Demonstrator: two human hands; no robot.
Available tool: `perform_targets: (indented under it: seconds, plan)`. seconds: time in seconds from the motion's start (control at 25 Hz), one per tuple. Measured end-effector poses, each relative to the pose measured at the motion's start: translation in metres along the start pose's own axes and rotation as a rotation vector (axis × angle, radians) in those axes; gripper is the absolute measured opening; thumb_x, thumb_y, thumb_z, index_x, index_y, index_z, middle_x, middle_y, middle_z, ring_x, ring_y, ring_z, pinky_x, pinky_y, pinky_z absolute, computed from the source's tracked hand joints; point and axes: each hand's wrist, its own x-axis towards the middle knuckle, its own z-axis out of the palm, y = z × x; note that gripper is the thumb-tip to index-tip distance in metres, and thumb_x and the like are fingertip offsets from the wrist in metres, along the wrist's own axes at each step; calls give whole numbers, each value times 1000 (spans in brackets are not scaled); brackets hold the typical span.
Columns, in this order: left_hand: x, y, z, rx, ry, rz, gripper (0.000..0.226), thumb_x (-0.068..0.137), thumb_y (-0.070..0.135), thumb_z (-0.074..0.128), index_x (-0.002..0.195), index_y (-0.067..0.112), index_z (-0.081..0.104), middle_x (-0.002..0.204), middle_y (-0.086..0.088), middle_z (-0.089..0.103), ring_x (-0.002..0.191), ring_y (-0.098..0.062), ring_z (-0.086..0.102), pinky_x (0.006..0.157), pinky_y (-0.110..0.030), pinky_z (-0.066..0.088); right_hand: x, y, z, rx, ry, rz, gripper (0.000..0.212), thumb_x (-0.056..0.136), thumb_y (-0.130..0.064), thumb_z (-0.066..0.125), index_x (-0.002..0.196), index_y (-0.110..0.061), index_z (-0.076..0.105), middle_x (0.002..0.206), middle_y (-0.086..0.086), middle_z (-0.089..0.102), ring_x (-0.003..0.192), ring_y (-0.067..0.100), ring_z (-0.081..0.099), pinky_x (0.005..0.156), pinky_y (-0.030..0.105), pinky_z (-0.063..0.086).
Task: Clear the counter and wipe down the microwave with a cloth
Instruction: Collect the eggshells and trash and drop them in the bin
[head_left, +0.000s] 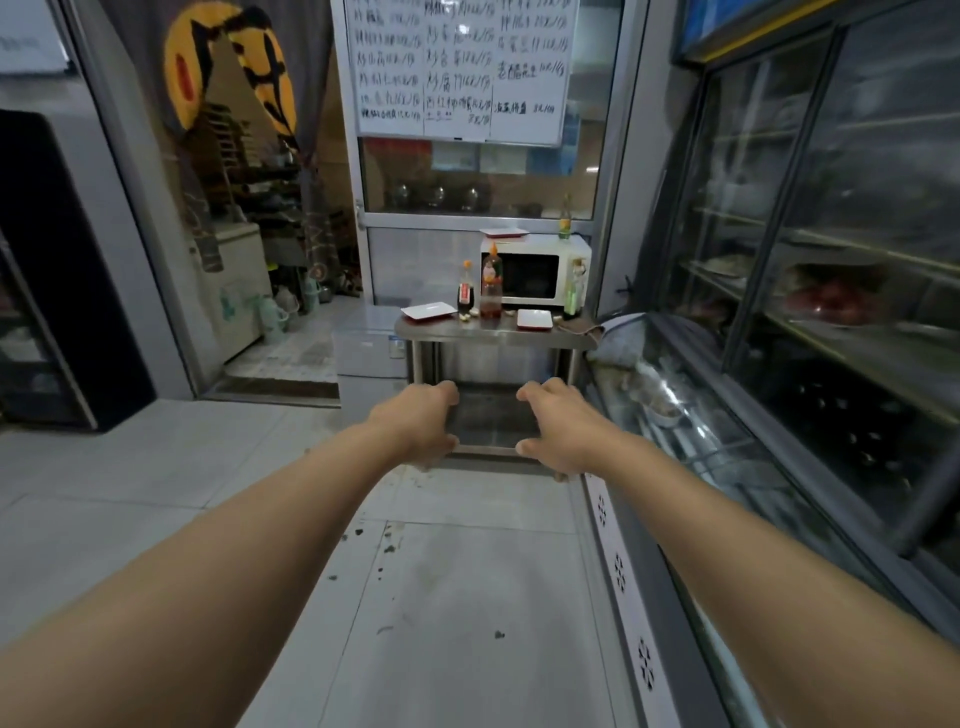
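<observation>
From the head camera, both arms are reaching straight forward over the tiled floor, and the hands are hanging in the air well short of the worktop (493, 336). The left hand (415, 421) is holding nothing, its fingers loosely curled with the thumb apart below them. The right hand (558, 423) is doing the same, mirroring it at 3 o'clock of the left.

The steel worktop is standing at 12 o'clock of the hands, against a glass partition. A white microwave (535, 270) is sitting at its back, door closed. A small plate (504, 232) and a green bottle (564, 218) are resting on top of the microwave. In front of it, a dark sauce bottle (466, 291) and a taller orange-capped bottle (491, 283) are standing side by side. A white plate (428, 310) is lying at 9 o'clock of them, and a square plate (535, 319) at 3 o'clock. A brownish cloth (579, 327) is lying at the worktop's right end, just beside another green bottle (571, 296).
</observation>
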Motion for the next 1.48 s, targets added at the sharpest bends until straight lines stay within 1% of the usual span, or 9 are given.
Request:
perform_targets:
  seconds: [0.16,0.36,0.68,0.76,0.88,1.04,1.12,1.28,1.48]
  plan:
    - [90,-9,1,-30,4,-15,50,85,25,64,130,20,42,124,-7,56,110,-25,55,91,-41,49,94,33,-14,-12,-5,-22,66,87,-29,64,142,-18,31,144,9,32,133,30,32,106,44,37]
    - [177,-34,-2,-40,-15,-59,54,84,26,65,132,21,41,124,-8,57,111,-25,56,92,-40,49,185,55,-12,-5,-22,-38,68,86,-29,65,143,-19,30,145,8,33,133,29,33,106,43,37]
    - [336,-94,-5,-24,-15,18,48,84,26,64,127,20,44,124,-7,55,112,-25,54,93,-43,49,334,77,-1,-2,-27,-3,65,87,-29,63,142,-18,30,147,9,31,135,29,30,109,43,34]
    - [375,-109,-11,-29,-10,38,45,84,25,65,124,20,46,121,-6,56,107,-22,54,88,-38,49,367,82,-4,15,-21,32,67,87,-30,63,143,-18,29,149,9,29,137,29,29,109,44,34]
    - [432,-125,-17,-35,-7,71,41,83,25,66,120,22,48,115,-4,58,97,-17,54,79,-31,47,412,95,-6,33,31,79,69,86,-30,64,143,-18,28,146,8,31,134,28,32,107,43,37]
    - [491,-133,-8,-65,-21,116,40,82,26,67,118,21,50,115,-4,59,102,-19,57,80,-30,46,460,121,-6,45,43,120,66,85,-32,64,141,-18,31,142,8,36,132,27,34,105,43,39]
    - [523,-136,-2,-71,-26,120,41,82,27,67,118,22,49,115,-4,59,102,-20,57,82,-32,49,489,138,-6,47,48,137,64,85,-32,64,139,-18,33,139,9,39,130,28,37,103,42,40]
    - [592,-136,10,-55,-18,66,50,83,29,66,127,22,44,123,-7,57,110,-23,56,93,-40,49,557,180,-3,45,32,112,66,86,-34,63,141,-17,30,140,10,36,131,28,35,105,41,38]
    - [678,-132,24,-111,-6,-47,55,84,28,67,132,19,43,129,-8,54,116,-24,53,97,-37,46,649,240,-1,47,3,50,65,85,-36,64,140,-18,33,141,9,36,129,28,37,102,39,38]
